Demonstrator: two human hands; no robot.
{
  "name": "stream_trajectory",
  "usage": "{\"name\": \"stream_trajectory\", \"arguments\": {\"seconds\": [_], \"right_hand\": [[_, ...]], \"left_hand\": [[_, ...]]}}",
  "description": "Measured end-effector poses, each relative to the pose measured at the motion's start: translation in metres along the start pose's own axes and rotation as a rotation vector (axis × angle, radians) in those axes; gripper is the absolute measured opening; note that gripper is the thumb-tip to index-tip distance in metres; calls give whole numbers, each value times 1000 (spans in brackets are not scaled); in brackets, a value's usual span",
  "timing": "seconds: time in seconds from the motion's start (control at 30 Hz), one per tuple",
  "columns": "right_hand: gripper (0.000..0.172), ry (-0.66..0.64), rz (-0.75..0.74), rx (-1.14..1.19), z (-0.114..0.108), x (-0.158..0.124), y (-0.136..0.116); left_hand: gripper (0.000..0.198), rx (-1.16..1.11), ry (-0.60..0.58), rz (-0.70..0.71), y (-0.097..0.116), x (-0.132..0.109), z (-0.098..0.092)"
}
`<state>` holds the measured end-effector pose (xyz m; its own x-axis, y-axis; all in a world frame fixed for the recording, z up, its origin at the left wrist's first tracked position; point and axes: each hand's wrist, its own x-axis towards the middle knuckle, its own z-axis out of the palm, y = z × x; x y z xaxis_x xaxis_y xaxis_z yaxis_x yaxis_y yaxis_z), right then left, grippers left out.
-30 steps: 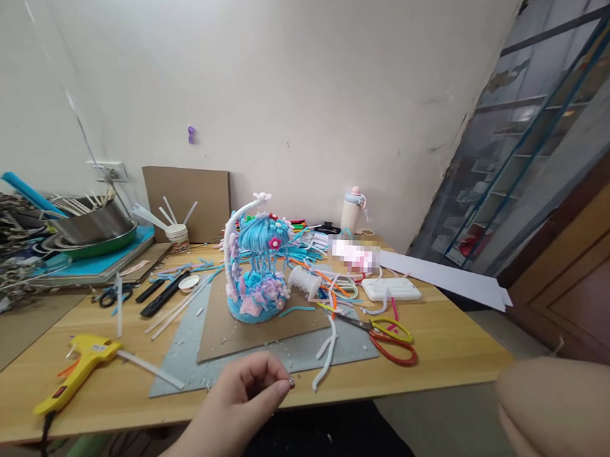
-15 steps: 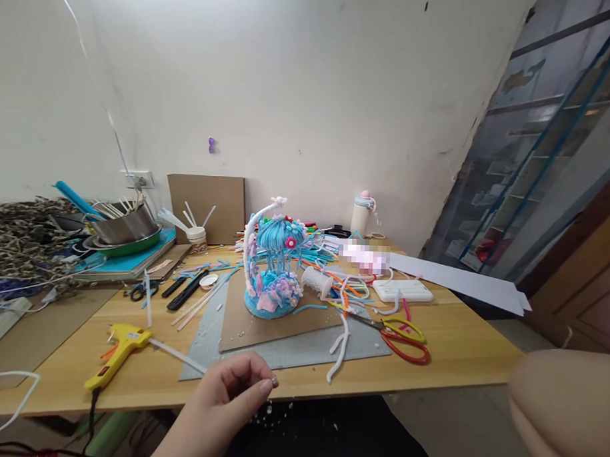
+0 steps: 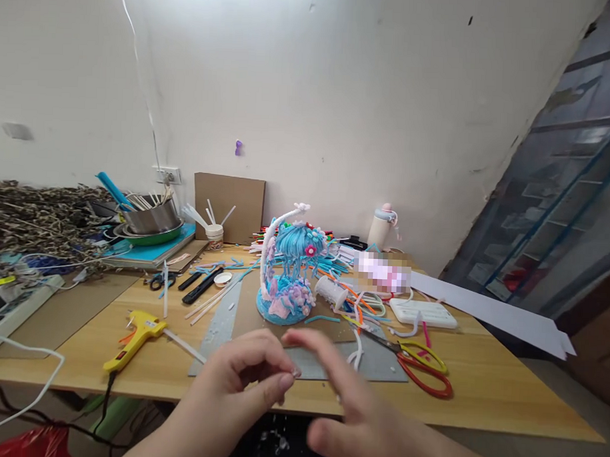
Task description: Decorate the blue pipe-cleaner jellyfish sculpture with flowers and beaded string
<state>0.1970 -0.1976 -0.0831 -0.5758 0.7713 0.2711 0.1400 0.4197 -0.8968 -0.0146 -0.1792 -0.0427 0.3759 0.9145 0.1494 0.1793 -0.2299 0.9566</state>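
Note:
My left hand [image 3: 242, 386] is closed in a pinch at the table's front edge, with a tiny shiny greyish bit [image 3: 296, 373] showing at the thumb and fingertip; its kind is too small to tell. Beside it on the right, my right hand [image 3: 353, 403] has its index finger and thumb spread apart, holding nothing. Beyond both hands stands a blue fuzzy pipe-cleaner craft [image 3: 285, 309], with a jellyfish-like top [image 3: 297, 241], a white curved arm [image 3: 265, 257] and pink and lilac pieces on its base. Small clear bits [image 3: 277, 442] lie on the dark cloth below my hands.
A yellow glue gun [image 3: 140, 337] lies at the left, a glue stick by its nozzle. Red-and-yellow-handled scissors [image 3: 424, 374], a spool [image 3: 331, 293] and a white case [image 3: 423, 312] are at the right. Cardboard [image 3: 246, 323] lies under the craft. A bottle [image 3: 381, 228] stands behind.
My right hand has come in from the right edge to beside my left hand, fingers spread. My left hand still pinches the small bit. The view has turned slightly left.

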Motion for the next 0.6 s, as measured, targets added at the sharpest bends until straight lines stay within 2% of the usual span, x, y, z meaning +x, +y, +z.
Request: {"name": "stream_trajectory", "arguments": {"seconds": [0.07, 0.13, 0.17, 0.2, 0.23, 0.3, 0.33, 0.4, 0.47, 0.5, 0.6], "right_hand": [[55, -70, 31, 140, 9, 31, 14], [42, -126, 121, 328, 17, 46, 26], [42, -127, 167, 438, 18, 48, 28], [41, -115, 192, 542, 17, 47, 29], [39, -107, 199, 639, 12, 45, 27], [34, -97, 181, 796, -4, 37, 20], [33, -84, 161, 836, -14, 33, 16], [32, -11, 135, 876, -34, 26, 9], [34, 90, 128, 883, -52, 20, 8], [35, 155, 121, 872, -60, 17, 9], [36, 426, 85, 795, -83, 9, 16]], "left_hand": [[19, -50, 25, 13, -6, 5, 4], [21, -119, 95, 38, -23, 13, 5], [22, -162, 159, 47, -35, 19, 3], [23, -228, 268, 47, -50, 26, 1], [26, -267, 440, 47, -65, 34, -3], [34, -236, 737, -63, -95, 52, -8], [41, -249, 792, -156, -108, 61, -10], [51, -366, 645, -324, -127, 74, -11], [57, -490, 452, -417, -136, 80, -9], [58, -528, 392, -440, -137, 81, -9], [59, -571, 336, -493, -133, 83, -19]]}}
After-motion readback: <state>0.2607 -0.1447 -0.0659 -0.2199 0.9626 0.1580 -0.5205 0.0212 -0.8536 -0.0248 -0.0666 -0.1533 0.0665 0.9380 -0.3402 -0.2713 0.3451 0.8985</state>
